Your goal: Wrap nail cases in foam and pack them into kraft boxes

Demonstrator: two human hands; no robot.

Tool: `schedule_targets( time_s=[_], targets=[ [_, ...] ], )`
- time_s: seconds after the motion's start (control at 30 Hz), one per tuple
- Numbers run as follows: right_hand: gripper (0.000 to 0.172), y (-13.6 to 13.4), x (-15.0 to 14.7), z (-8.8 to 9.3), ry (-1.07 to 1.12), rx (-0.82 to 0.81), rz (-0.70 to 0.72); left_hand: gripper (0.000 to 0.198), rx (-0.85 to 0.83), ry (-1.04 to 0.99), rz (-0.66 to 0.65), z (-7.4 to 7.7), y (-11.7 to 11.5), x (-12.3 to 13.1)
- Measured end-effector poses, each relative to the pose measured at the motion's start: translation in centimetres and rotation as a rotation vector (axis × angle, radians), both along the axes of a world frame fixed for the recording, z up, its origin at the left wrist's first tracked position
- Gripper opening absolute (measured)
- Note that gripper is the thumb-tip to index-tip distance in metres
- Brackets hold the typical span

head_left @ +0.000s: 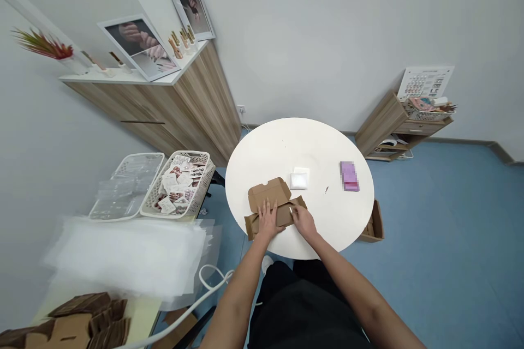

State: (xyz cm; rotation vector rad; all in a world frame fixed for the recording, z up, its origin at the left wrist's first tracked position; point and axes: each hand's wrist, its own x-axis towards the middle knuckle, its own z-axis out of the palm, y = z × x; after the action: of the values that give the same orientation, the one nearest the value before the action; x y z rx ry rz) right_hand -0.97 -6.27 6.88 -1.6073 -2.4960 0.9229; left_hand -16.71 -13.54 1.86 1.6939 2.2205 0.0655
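Observation:
A partly folded brown cardboard box [269, 194] lies on the round white table [262, 147], near its front edge. My left hand [268, 220] rests on the cardboard with its fingers spread. At the box's right end, my right hand [303, 220] has its fingers closed by a side flap; a small white bit shows at the fingertips, too small to name. Just behind the hands sits a small white packet [298, 180] on a pale sheet. A purple item [349, 176], blurred by pixels, is on the table's right side.
Left of the table, a white basket of cards [177, 185] stands beside a basket of clear packaging [129, 185]. White sheets [131, 251] and folded cardboard boxes [73, 327] lie in front of them. A cardboard carton [373, 223] is on the floor at right.

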Motion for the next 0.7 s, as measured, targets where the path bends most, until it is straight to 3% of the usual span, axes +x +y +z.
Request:
schedule_targets(
  time_s=[0.1,0.27,0.53,0.7],
  targets=[
    [0.028,2.2,-1.2,0.9,-0.122,0.043,0.015,0.117,0.001,-0.002,0.011,0.1,0.0,0.2],
    [0.018,4.3,-2.8,1.2,-0.318,-0.026,0.114,0.119,-0.021,-0.013,0.029,0.1,0.0,0.3],
    [0.023,2.9,-3.8,0.7,-0.275,-0.045,0.119,0.118,-0.023,-0.025,0.022,0.4,0.0,0.3],
    [0.027,3.4,-1.6,0.9,-0.150,0.024,0.032,0.120,-0.021,-0.012,0.040,0.4,0.1,0.4]
  ],
)
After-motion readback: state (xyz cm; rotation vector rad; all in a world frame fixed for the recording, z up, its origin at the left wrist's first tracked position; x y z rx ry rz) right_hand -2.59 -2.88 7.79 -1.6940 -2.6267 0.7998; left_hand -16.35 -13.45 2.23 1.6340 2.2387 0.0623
